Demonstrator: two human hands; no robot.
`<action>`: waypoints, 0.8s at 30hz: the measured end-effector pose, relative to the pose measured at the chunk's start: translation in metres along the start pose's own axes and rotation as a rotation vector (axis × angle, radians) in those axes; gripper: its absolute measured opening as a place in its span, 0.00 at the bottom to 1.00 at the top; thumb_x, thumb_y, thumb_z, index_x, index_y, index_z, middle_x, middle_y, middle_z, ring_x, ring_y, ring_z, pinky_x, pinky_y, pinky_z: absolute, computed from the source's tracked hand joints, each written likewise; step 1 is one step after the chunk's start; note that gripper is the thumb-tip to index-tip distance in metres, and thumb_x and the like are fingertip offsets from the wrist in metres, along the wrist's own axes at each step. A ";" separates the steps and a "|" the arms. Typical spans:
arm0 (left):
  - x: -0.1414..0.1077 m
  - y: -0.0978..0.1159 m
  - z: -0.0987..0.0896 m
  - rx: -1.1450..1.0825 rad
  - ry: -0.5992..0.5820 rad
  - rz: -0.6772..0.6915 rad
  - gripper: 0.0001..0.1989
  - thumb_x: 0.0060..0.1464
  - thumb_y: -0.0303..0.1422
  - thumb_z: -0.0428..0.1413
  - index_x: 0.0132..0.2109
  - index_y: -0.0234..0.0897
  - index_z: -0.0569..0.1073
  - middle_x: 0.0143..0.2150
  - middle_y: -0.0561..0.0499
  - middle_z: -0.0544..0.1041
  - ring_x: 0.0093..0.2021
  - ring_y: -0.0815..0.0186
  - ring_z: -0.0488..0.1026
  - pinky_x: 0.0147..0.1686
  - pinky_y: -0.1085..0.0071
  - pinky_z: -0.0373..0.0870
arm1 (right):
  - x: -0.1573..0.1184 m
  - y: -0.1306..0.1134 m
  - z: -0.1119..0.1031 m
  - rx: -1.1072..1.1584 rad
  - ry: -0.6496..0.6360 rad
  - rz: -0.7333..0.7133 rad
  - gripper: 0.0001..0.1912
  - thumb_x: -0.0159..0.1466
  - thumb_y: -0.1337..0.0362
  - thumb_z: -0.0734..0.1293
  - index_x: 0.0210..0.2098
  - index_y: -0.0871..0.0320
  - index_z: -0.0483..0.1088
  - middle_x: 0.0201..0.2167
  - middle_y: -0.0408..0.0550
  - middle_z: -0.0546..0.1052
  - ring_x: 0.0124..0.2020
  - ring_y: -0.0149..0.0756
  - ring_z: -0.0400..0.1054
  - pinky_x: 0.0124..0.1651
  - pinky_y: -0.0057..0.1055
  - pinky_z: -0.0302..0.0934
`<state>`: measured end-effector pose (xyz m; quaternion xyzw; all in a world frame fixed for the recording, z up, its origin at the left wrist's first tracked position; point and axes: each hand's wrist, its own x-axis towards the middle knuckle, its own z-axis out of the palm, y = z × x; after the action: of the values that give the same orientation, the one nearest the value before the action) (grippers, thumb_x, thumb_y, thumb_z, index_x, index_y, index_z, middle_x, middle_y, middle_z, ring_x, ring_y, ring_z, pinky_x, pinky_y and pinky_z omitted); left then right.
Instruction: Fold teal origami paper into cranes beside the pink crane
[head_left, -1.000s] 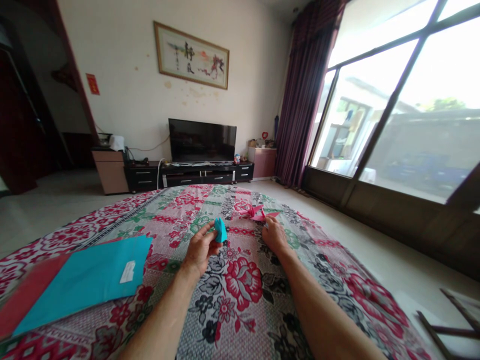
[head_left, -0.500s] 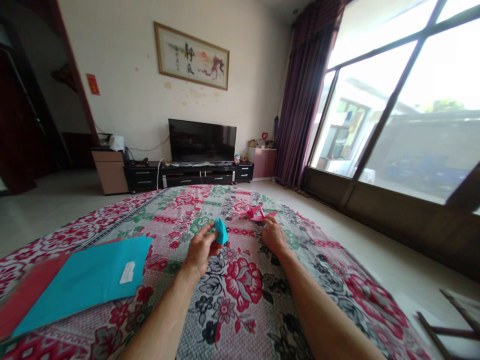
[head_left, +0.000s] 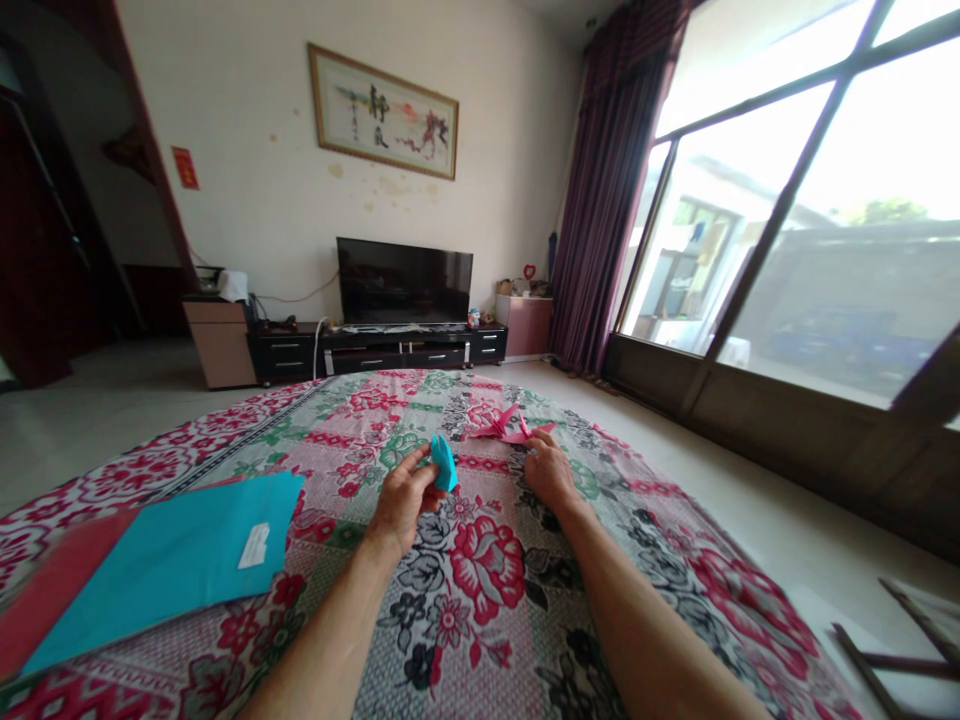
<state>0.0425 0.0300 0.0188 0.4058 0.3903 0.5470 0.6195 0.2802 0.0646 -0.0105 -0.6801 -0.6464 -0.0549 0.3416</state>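
Turquoise folded-paper piece [head_left: 444, 466]: pinched in left hand [head_left: 399, 500]. Pink folded-paper figures [head_left: 496, 429]: farther right, on floral cloth [head_left: 487, 570]; right hand [head_left: 551, 472] at them, grip unclear. Step, seemingly: handling; light fingertips needed.

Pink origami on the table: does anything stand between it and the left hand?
Beyond the turquoise folded paper that the left hand holds, nothing visible: only floral tablecloth lies before the pink origami. The right hand is on its right side.

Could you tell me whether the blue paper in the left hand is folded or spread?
Folded: the blue paper is compact, with creased, pointed edges.
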 end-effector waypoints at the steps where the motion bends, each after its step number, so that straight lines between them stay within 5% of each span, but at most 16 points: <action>1: 0.000 0.000 0.000 0.003 0.000 0.001 0.25 0.44 0.31 0.57 0.52 0.32 0.67 0.20 0.55 0.73 0.16 0.74 0.66 0.13 0.82 0.58 | 0.000 0.001 0.000 0.007 0.008 0.003 0.18 0.55 0.75 0.57 0.39 0.61 0.73 0.53 0.53 0.68 0.50 0.39 0.65 0.55 0.31 0.55; 5: 0.002 -0.004 -0.002 0.018 -0.002 0.013 0.28 0.43 0.33 0.58 0.53 0.33 0.66 0.21 0.55 0.73 0.17 0.74 0.66 0.14 0.81 0.58 | 0.000 -0.001 -0.005 0.055 0.123 0.036 0.16 0.54 0.74 0.57 0.37 0.60 0.72 0.48 0.53 0.70 0.47 0.39 0.65 0.52 0.33 0.57; 9: 0.003 -0.008 -0.002 0.058 -0.021 0.054 0.29 0.43 0.34 0.59 0.54 0.33 0.66 0.23 0.55 0.73 0.19 0.73 0.67 0.15 0.81 0.59 | -0.004 -0.029 -0.012 0.271 0.309 0.035 0.12 0.56 0.68 0.57 0.33 0.58 0.71 0.35 0.50 0.72 0.39 0.37 0.66 0.45 0.33 0.59; 15: -0.001 -0.007 -0.002 0.194 0.025 0.161 0.28 0.45 0.33 0.57 0.55 0.34 0.66 0.22 0.57 0.71 0.19 0.73 0.67 0.17 0.79 0.60 | -0.035 -0.097 -0.005 0.921 -0.147 0.137 0.13 0.55 0.56 0.62 0.32 0.58 0.72 0.24 0.43 0.72 0.26 0.33 0.66 0.26 0.26 0.60; 24: -0.023 0.007 -0.021 0.306 -0.036 0.248 0.23 0.44 0.32 0.57 0.50 0.33 0.70 0.21 0.57 0.71 0.19 0.72 0.66 0.21 0.78 0.63 | -0.069 -0.134 -0.010 1.299 -0.390 0.272 0.12 0.49 0.56 0.69 0.26 0.58 0.70 0.22 0.40 0.72 0.23 0.28 0.64 0.27 0.23 0.61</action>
<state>0.0185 0.0093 0.0183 0.5500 0.4047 0.5459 0.4855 0.1505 -0.0078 0.0145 -0.4102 -0.5069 0.5101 0.5609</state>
